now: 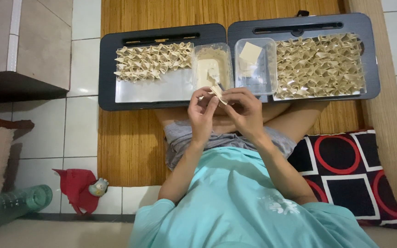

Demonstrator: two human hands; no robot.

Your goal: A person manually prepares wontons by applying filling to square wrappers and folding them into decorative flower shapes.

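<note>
Both hands meet over my lap, pinching one pale dumpling wrapper [218, 93] between the fingertips. My left hand [201, 115] grips its left side and my right hand [243, 110] its right side. Just beyond them stand two clear plastic tubs: one with cream-coloured filling [211, 69], one with a stack of square wrappers [250, 54]. A dark tray on the left [109, 69] carries several folded dumplings [154, 61] over its far half. The dark tray on the right [372, 59] is nearly covered with folded dumplings [319, 65].
The trays lie on a woven straw mat [129, 147] over white floor tiles. A black cushion with red and white shapes [345, 170] sits at my right. At the left lie a red cloth with a small toy [86, 186], a green plastic bottle [17, 202] and a low step [19, 85].
</note>
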